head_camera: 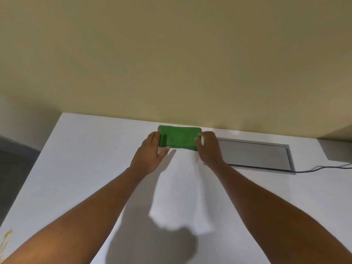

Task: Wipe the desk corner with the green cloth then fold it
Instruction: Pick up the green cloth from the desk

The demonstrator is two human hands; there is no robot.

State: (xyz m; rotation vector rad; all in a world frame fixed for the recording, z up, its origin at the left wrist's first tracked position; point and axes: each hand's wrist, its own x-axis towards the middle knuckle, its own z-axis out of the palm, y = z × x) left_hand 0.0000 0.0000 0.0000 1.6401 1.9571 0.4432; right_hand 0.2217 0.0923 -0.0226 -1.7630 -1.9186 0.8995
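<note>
The green cloth (179, 138) lies folded into a flat rectangle on the white desk (80, 168), close to the wall at the desk's back edge. My left hand (150, 151) holds the cloth's left end, thumb at its near edge and fingers at its far side. My right hand (208, 147) grips the right end, fingers curled over its corner. Both forearms stretch forward from the bottom of the view.
A grey metal cable-hatch lid (253, 155) is set into the desk right of the cloth, with a dark cable (323, 167) leading off to the right. The desk's left edge (38, 161) drops to a dark floor. A yellowish wall (171, 63) rises behind.
</note>
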